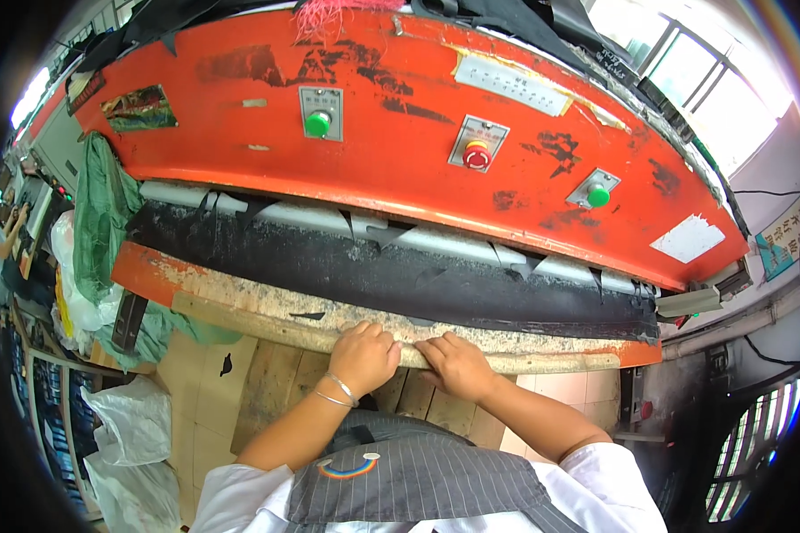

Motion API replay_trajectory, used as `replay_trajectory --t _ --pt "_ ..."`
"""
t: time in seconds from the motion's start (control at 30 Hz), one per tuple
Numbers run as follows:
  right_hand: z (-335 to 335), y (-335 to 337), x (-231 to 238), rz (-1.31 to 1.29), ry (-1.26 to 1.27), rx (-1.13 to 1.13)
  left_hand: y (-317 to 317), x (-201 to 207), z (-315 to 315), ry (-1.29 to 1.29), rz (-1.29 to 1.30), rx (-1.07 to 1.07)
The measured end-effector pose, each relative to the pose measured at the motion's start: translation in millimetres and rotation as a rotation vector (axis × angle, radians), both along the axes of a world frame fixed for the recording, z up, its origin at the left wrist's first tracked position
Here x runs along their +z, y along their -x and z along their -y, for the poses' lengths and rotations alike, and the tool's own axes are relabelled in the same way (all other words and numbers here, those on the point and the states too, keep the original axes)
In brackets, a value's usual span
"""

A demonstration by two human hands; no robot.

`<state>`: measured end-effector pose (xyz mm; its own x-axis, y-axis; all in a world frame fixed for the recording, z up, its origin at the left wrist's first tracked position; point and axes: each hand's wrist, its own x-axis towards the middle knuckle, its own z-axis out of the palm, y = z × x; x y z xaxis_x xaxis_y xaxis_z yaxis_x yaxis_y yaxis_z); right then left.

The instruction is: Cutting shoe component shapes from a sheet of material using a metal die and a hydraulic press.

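Observation:
My left hand (364, 357) and my right hand (458, 366) are side by side at the front of a large orange-red press machine (267, 133). Both have their fingers curled over the pale, worn wooden edge (542, 362) of its bed. A bracelet circles my left wrist. Just beyond my fingers, a long black sheet (347, 266) lies across the bed, under the machine's red front. A small black scrap (308, 315) rests on the speckled bed surface left of my hands. Thin black strips hang along the white bar (302, 218) behind the sheet.
On the machine's front are a left green button (317, 123), a red stop button (476, 156) and a right green button (598, 195). Green sacking (102, 213) and clear plastic bags (132, 422) crowd the left. Wooden boards (284, 382) lie underfoot; black material (507, 18) is piled on top.

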<state>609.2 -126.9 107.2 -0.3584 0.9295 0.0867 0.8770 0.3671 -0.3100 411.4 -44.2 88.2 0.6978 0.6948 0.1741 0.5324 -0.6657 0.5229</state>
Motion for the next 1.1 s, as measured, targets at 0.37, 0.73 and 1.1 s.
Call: replay_trajectory --t 0.37,0.73,1.1 --pt "-121.5 -25.5 29.5 0.212 -0.041 0.548 31.7 -12.8 46.7 0.086 -0.075 -0.01" --pt "-234.0 5.2 -2.7 0.268 -0.324 1.08 2.4 -37.0 -8.8 -0.175 -0.08 0.108" --pt "-119.4 -168.0 74.5 0.049 -0.282 -0.329 -21.9 -17.5 -65.1 -0.086 0.176 0.06"
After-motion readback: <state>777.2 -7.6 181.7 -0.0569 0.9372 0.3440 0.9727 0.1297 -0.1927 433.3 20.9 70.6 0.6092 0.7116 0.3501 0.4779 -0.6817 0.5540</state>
